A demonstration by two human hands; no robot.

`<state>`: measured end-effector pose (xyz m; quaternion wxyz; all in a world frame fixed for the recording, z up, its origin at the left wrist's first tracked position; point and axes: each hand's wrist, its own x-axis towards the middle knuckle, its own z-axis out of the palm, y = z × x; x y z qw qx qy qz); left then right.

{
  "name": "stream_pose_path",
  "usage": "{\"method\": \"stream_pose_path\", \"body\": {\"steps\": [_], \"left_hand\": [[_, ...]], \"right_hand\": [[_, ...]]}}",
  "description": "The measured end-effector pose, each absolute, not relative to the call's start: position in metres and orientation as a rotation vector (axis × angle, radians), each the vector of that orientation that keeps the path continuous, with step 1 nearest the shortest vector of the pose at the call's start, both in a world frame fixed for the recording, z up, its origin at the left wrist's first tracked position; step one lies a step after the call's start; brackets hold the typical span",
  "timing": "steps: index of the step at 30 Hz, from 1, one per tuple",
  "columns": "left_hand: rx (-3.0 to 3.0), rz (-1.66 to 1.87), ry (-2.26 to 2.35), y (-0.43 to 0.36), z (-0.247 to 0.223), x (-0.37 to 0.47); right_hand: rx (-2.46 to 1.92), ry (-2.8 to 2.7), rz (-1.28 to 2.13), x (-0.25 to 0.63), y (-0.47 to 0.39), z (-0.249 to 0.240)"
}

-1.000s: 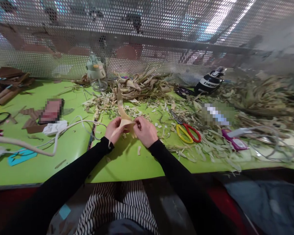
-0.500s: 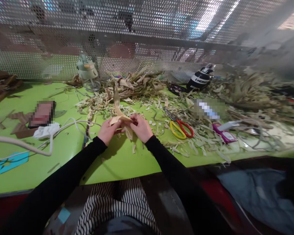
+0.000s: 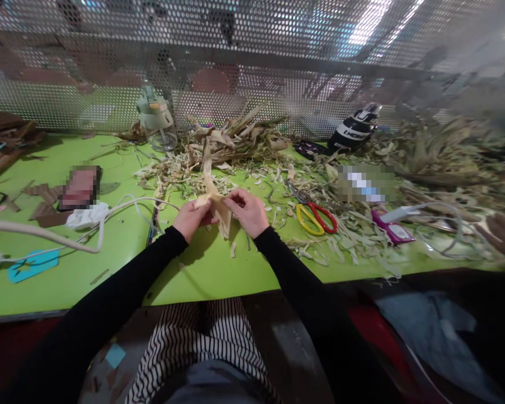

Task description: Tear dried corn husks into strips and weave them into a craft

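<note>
A pale dried corn husk [image 3: 223, 217] is held between my two hands over the green table, with a long strip of it standing up and away from me and a wider end hanging down. My left hand [image 3: 193, 219] is closed on its left side, thumb on top. On the right edge, my right hand [image 3: 249, 211] pinches the husk between thumb and fingertips. Husk scraps [image 3: 185, 174] litter the table just beyond. Scissors [image 3: 313, 217] with one yellow and one red handle lie to the right of my right hand.
A heap of dried husks [image 3: 239, 137] lies before the perforated metal screen [image 3: 269, 95]. Nearby stand a clear bottle [image 3: 160, 123] and a black bottle [image 3: 353, 130]. White cables [image 3: 126, 210] and a phone [image 3: 79, 187] are at left. Another person's hand [image 3: 503, 233] shows at far right.
My right hand has lifted a little and now pinches the husk's right edge higher up. The view has shifted slightly. Another person's hand has come in at the far right.
</note>
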<state>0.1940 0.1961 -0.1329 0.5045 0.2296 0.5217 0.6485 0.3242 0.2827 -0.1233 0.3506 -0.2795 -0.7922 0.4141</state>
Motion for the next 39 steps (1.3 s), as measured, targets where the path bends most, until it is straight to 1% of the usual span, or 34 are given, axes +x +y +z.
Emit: {"method": "stream_pose_path", "body": {"steps": [2,6,10,18,24,30,32,34,39], "left_hand": [[0.578,1.547,1.24,0.196,-0.133,0.195],[0.699,1.5,1.194,0.195,-0.133,0.196],[0.756,1.45,1.24,0.194,-0.131,0.195],[0.791,1.458,1.267,0.192,-0.129,0.193],[0.809,1.473,1.245,0.192,-0.129,0.192],[0.792,1.454,1.105,0.193,-0.129,0.191],[0.754,1.494,1.107,0.194,-0.129,0.191],[0.705,1.539,1.143,0.194,-0.129,0.19],[0.672,1.598,1.175,0.192,-0.124,0.191]], "right_hand": [[-0.709,-2.072,1.078,0.324,0.281,-0.122],[-0.722,-2.037,1.206,0.322,0.28,-0.123],[-0.747,-1.948,1.297,0.322,0.282,-0.124],[-0.737,-1.963,1.276,0.323,0.286,-0.122],[-0.67,-1.996,1.434,0.324,0.287,-0.122],[-0.699,-1.677,1.723,0.321,0.291,-0.13],[-0.729,-1.613,1.748,0.321,0.295,-0.131],[-0.788,-1.609,1.633,0.324,0.3,-0.129],[-0.93,-1.901,0.858,0.333,0.302,-0.118]]}}
